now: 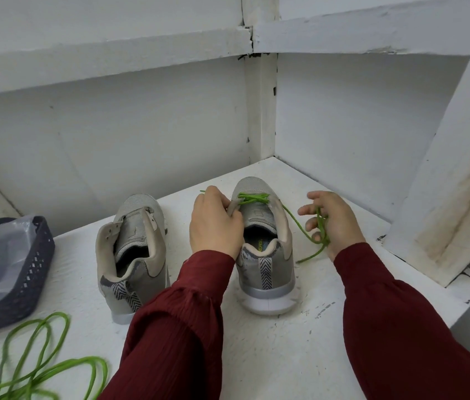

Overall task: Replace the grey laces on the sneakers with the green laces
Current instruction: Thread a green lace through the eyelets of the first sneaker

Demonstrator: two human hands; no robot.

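Sneaker (268,255) between hands, green lace (252,197) through its front eyelets. Left hand (216,223) pinches the eyelet edge; right hand (334,223) curls round the lace tail. Step: threading. Next, probably: feed the tail through the following eyelet. Unlaced sneaker (132,255) and spare lace (46,359) lie left of the left hand.

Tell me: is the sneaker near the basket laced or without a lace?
Without a lace. The sneaker near the basket shows bare flaps and tongue; the green lace crosses only the other sneaker.

— Where are the hands?
— The left hand (215,223) grips the laced sneaker (267,267) at its eyelet edge; the green lace (252,198) loops round the right hand (336,223).
— And the other sneaker (138,220)?
— Laceless, between the laced one and a dark basket (46,243), spare lace (83,361) nearby.
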